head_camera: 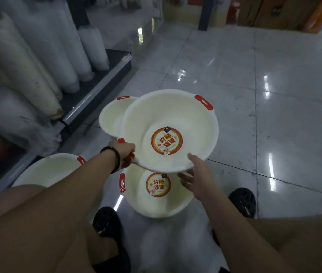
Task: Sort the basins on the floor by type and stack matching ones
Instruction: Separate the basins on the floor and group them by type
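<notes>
Glossy pale tiled floor [274,95], shop aisle; a low dark shelf [97,91] along the floor's left edge carries wrapped white stacks [37,66]. Left hand [125,152] grips the near-left red handle [121,140] of the large cream basin [175,119], held tilted above the floor. Right hand [195,178] is spread wide at its near rim, contact unclear. Stickered basin [152,201] sits on the floor directly beneath. Far-left basin [109,117] is by the shelf, near-left basin [47,170] beside the person's knee.

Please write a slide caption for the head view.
Left hand holds a white basin by its red handle; open right hand at its rim.
</notes>
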Tool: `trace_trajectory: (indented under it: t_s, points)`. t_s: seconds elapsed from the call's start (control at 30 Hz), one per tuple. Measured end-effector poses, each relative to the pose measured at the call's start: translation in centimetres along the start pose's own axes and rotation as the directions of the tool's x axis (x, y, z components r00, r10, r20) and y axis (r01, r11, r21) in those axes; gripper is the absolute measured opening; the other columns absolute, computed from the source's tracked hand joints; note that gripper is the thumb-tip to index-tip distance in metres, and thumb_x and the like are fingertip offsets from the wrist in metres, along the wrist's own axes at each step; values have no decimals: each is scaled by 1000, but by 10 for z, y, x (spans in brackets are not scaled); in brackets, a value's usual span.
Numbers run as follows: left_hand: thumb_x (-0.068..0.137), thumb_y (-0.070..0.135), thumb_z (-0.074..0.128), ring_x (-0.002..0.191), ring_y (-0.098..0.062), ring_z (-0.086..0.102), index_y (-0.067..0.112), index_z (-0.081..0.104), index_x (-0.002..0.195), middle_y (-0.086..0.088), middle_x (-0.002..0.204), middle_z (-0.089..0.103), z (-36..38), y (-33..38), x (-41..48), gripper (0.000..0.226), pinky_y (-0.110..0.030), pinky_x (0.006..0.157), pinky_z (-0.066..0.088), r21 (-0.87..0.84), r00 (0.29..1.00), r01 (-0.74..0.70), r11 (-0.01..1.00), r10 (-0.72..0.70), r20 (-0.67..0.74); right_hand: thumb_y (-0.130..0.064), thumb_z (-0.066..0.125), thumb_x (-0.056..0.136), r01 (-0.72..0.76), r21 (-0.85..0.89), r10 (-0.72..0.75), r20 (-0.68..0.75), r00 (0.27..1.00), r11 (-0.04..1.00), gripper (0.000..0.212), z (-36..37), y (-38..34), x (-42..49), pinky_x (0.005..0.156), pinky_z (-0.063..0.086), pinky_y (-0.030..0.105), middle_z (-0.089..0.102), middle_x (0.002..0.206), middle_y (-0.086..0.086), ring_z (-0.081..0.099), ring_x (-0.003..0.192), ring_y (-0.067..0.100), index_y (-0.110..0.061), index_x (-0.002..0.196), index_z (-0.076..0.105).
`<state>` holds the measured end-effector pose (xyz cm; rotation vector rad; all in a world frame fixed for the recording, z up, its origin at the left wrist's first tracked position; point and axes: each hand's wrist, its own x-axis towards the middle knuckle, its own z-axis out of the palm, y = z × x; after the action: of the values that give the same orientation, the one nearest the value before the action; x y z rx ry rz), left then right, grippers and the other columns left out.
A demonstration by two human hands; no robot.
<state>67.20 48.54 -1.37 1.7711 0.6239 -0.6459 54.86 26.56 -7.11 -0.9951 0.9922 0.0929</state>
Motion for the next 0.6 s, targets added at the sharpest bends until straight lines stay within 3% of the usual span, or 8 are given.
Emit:
trace_trajectory:
  t_s: [0.07,0.17,0.33,0.5,0.6]
  points:
    - [86,2,65,47,-14,50,-1,61,103,-10,70,61,-19,-16,4,19,-24,45,44,110,998,17,994,-10,-59,-34,81,90,103,-94,-112,-100,989,990,48,-26,-12,13,85,65,47,72,117,14,74,100,36,-11,127,61]
    - [86,7,69,53,-17,49,0,60,102,-12,73,61,-37,-27,16,19,-27,50,45,261,997,31,965,-10,-81,-23,81,91,195,-179,-220,-135,966,964,70,-52,-32,34,84,64,47,64,132,15,71,105,35,-12,151,47]
    - [88,16,72,77,-25,60,6,57,113,-17,99,65,-48,-54,49,30,-36,72,58,427,997,78,901,-63,-50,-13,85,89,83,-245,-116,-124,986,966,57,-55,-17,59,70,66,42,74,123,12,76,99,34,-13,142,63]
    - [90,22,73,88,-28,62,14,51,122,-12,107,61,-39,-85,88,40,-36,66,58,500,998,39,865,-11,-58,-14,85,89,63,-405,-121,-118,986,912,58,-49,12,82,59,62,35,72,109,5,74,88,25,-15,142,63]
    - [84,22,75,99,-31,62,18,50,120,-8,107,59,-30,-102,110,44,-46,85,60,536,998,32,844,-3,-56,-9,81,90,11,-476,-83,-131,988,879,58,-49,26,105,76,66,45,72,119,10,73,100,30,-17,144,61]
